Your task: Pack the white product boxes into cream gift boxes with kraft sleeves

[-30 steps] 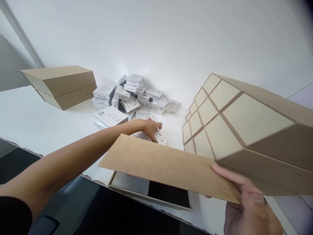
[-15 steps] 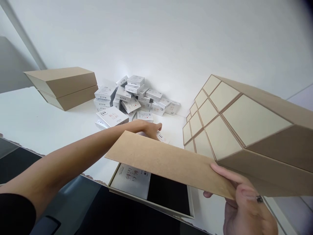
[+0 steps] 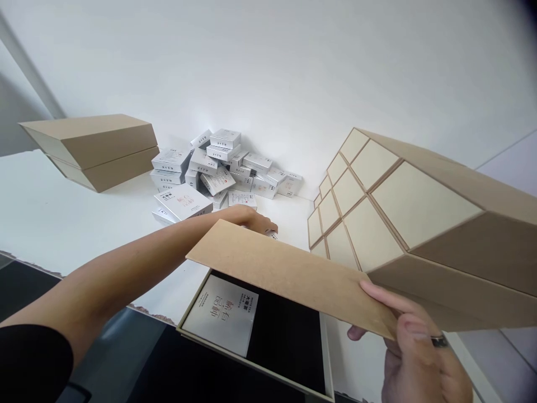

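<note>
My right hand pinches the right end of a brown cardboard lid, thumb on top, and holds it tilted over an open box. Inside this box, a silver carton with printed characters lies at the left; black lining shows beside it. Beyond the lid, my left hand has its fingers closed on a small silver box. The lid hides part of that hand and most of the small box.
A heap of silver boxes lies against the white wall. Two brown boxes are stacked at the left. On the right rises a stack of brown boxes with cream ends. The white table has a chipped front edge.
My left hand has lowered its thumb and closed round the small silver box. The view has shifted slightly, and more of the open box shows below the lid in my right hand.
</note>
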`<state>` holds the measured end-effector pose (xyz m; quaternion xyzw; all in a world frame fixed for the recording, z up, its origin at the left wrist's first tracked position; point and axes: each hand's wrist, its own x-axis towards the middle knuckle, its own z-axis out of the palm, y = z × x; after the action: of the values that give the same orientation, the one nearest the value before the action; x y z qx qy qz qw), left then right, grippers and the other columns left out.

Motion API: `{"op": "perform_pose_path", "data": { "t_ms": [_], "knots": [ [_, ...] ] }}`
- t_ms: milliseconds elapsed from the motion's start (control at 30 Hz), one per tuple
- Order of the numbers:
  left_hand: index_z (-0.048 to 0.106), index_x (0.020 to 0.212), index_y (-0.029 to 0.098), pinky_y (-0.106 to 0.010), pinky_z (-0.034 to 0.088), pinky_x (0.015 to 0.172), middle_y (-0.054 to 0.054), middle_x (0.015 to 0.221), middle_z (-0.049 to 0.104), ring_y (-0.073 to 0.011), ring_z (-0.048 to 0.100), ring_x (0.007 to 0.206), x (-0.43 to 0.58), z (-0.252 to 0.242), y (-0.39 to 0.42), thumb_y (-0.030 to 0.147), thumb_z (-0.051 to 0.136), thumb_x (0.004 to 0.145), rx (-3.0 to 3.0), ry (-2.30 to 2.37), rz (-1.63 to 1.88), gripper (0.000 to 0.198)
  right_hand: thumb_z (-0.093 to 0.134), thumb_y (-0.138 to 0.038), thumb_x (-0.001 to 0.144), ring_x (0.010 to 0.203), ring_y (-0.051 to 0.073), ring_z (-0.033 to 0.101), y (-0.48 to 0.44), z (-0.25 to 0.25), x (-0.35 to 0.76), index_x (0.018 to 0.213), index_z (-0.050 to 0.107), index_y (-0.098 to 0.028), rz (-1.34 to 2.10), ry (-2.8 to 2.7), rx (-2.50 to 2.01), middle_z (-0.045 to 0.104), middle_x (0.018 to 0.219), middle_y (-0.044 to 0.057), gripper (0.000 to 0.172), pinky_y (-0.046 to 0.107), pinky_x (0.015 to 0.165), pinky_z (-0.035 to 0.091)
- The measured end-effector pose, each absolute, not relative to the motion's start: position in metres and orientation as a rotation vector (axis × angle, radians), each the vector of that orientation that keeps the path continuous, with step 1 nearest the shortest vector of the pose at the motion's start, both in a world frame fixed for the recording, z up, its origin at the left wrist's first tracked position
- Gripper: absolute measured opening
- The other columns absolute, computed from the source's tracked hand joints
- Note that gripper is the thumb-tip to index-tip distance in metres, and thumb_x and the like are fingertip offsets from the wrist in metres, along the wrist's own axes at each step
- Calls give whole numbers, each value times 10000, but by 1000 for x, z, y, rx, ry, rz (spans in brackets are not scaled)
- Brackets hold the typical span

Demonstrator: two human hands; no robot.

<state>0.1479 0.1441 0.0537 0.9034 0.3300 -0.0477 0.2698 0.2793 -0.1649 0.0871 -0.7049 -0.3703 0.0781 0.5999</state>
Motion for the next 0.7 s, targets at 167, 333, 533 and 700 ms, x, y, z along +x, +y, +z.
{"op": "perform_pose_path", "data": {
  "t_ms": [167,333,533,700],
  "knots": [
    [668,1237,432,-655,430,990,-55,1372,640,-428,600,1198,153,52,155,500,846,530,2384,762,-395,733,527,-624,920,797,193,641,-164,85,281,1037,766,-192,156,-899,-1642,753,1011,83,507,301,694,496],
    [612,1323,430,-689,350,1077,-65,1496,537,-468,484,1344,148,57,152,477,823,527,2380,707,-372,825,517,-622,931,691,175,607,-164,84,284,1059,761,-180,168,-935,-1663,712,808,60,520,297,633,471],
    [147,1596,266,-458,498,1039,-166,1589,384,-353,539,1308,123,88,151,445,808,590,2262,649,41,1217,525,-600,939,685,174,607,-165,83,282,1073,756,-170,179,-925,-1638,704,791,57,506,305,643,453],
    [-151,1556,284,-402,567,954,-193,1538,386,-268,587,1231,95,106,126,443,665,824,2091,679,553,1108,549,-595,930,669,187,616,-160,81,280,1074,752,-173,219,-886,-1591,697,742,44,489,336,681,461]
  ]
}}
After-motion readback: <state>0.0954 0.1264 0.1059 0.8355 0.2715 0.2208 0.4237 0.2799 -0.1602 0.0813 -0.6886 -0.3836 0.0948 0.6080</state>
